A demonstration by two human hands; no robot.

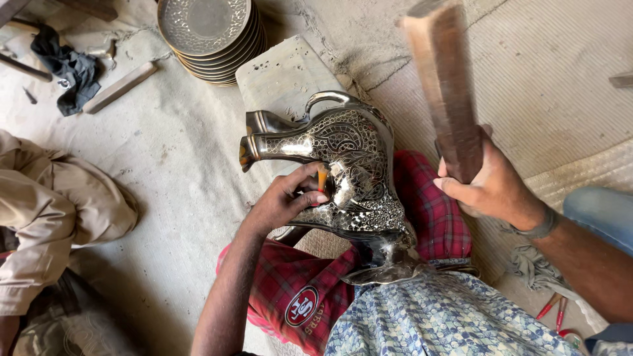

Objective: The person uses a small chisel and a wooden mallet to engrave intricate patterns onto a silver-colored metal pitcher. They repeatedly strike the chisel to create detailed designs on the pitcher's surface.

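From the head camera, an engraved silver metal jug lies on its side across the person's lap, resting on a red checked cloth. The left hand presses on the jug's belly, its fingers pinched tight on a small orange-tipped chisel. To the right of the jug, the right hand is clenched around a raised wooden mallet. Beyond the jug, a stack of patterned metal plates sits on the floor.

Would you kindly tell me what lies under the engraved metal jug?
The engraved metal jug rests on a red checked cloth over the person's lap. Its base and whatever lies beneath its middle are hidden by the jug itself.
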